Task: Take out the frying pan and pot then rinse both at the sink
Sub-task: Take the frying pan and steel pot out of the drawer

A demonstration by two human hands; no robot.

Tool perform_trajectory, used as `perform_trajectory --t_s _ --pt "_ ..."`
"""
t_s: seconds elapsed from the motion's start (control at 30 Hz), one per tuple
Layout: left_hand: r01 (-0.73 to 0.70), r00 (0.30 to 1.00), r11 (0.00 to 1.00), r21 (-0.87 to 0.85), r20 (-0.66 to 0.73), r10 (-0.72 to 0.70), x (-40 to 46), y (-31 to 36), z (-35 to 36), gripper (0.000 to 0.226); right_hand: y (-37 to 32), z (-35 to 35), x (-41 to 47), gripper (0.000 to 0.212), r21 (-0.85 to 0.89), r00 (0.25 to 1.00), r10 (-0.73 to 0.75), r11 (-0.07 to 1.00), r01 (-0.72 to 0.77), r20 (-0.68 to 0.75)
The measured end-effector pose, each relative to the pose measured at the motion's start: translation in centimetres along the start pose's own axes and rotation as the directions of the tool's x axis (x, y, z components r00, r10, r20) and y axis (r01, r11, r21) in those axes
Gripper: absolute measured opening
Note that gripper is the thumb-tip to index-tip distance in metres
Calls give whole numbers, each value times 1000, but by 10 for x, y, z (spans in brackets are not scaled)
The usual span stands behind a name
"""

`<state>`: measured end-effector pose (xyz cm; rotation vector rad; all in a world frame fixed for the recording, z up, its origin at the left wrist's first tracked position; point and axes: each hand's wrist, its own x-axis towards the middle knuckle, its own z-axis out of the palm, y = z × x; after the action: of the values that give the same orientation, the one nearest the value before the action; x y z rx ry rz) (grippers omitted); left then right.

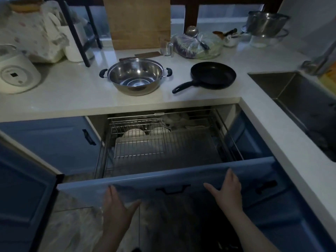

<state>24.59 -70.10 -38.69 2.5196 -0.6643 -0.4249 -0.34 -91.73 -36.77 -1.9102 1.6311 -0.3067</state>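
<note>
Steel pot (135,77) and black frying pan (212,75) stand side by side on the table (72,91), well apart from my hands. Left hand (118,210) and right hand (228,190) lie spread flat against the blue drawer front (145,184), either side of its handle (172,189). Sink (300,95) lies to the right.
</note>
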Motion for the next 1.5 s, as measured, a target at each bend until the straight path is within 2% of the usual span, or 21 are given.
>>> perform_trajectory --t_s 0.13,0.23,0.43,1.0,1.07,1.13,1.17,1.3,1.4,1.5 --pt "125 991 992 -31 -41 -126 9 18 17 118 -6 16 13 119 13 997 59 998 -59 -41" --pt "154 987 986 -68 -44 -157 17 28 20 119 -13 22 22 122 27 996 76 997 -75 -55" --pt "127 992 987 -102 -13 -129 48 35 15 119 -27 24 52 121 32 997 43 999 -41 -62" --pt "23 999 999 23 38 -24 195 76 2 103 -85 46 192 113 62 999 35 997 -36 15" --pt "-9 999 1000 11 49 8 210 85 -4 113 -91 49 208 111 42 999 23 999 -24 27" --pt "-52 998 998 -25 21 52 229 85 -4 143 -97 52 224 110 24 999 -3 1000 2 39" --pt "-88 996 996 -33 19 88 240 83 -2 148 -100 53 231 110 11 999 -19 1000 19 38" --pt "-173 978 985 21 124 169 276 87 0 136 -111 58 256 110 -54 996 -87 995 89 30" --pt "-170 978 982 77 132 159 299 91 -5 142 -122 57 277 109 -65 991 -133 989 135 33" --pt "-173 982 983 62 84 168 315 94 -8 147 -133 59 291 110 -43 987 -158 986 159 31"
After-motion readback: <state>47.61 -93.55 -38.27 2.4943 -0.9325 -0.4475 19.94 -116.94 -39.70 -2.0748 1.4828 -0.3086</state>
